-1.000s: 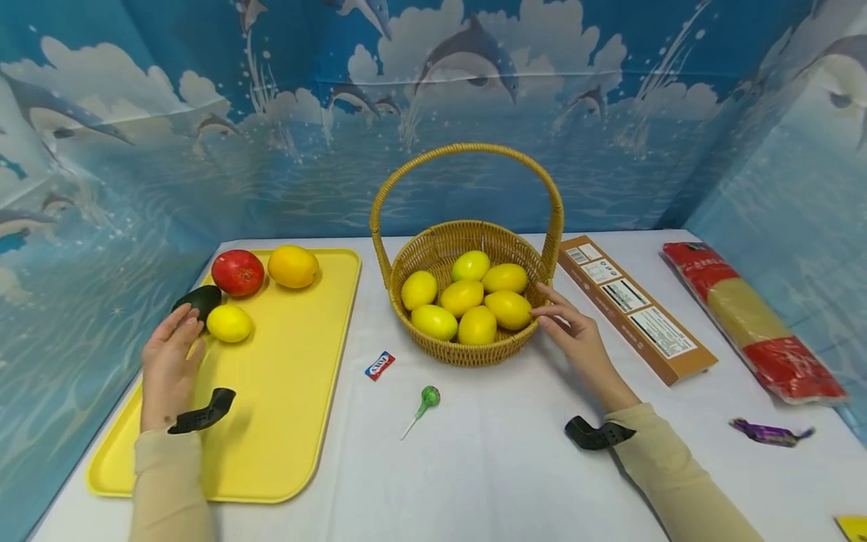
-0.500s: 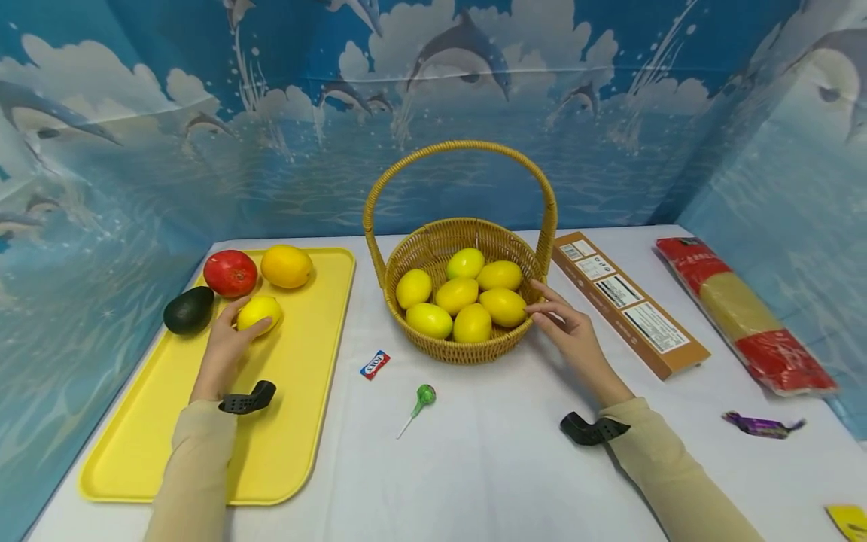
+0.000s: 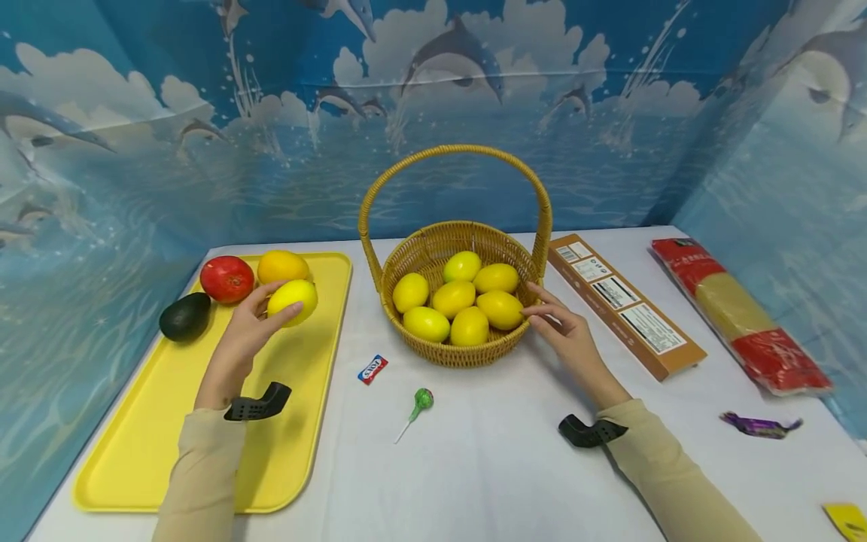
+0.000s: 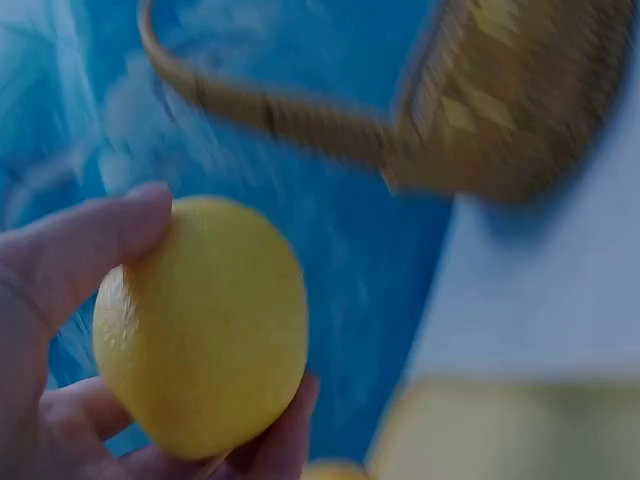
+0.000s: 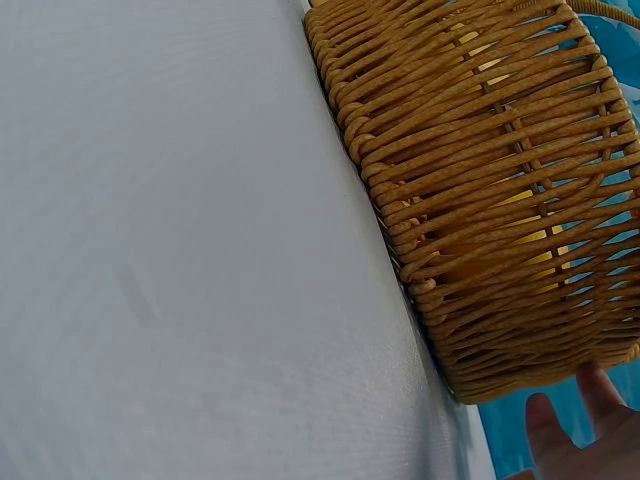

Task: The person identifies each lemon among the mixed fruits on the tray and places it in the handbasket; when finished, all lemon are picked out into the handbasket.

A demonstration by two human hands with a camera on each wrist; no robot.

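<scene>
A yellow lemon (image 3: 296, 302) is pinched between the thumb and fingers of my left hand (image 3: 242, 340), raised over the far part of the yellow tray (image 3: 274, 429). The left wrist view shows the thumb on one side of the fruit and fingertips curled under it. My right hand (image 3: 567, 337) rests at the right rim of a wicker basket (image 3: 460, 357), its fingers extended and fingertips touching the edge. Inside the basket lie several lemons (image 3: 454, 299). In the right wrist view, two fingers (image 5: 546, 425) reach the woven wall from below.
On the tray sit an avocado (image 3: 185, 317), a red mango-like fruit (image 3: 227, 279) and a yellow fruit (image 3: 281, 265). A lollipop (image 3: 421, 400) and a small candy (image 3: 373, 369) lie before the basket. Rightward are a brown box (image 3: 626, 309), a red-gold bag (image 3: 741, 316) and a purple-wrapped candy (image 3: 760, 426).
My left hand has come in from the tray's left side, taken hold of the lemon and lifted it rightward, away from the avocado. The right hand has stayed at the basket rim.
</scene>
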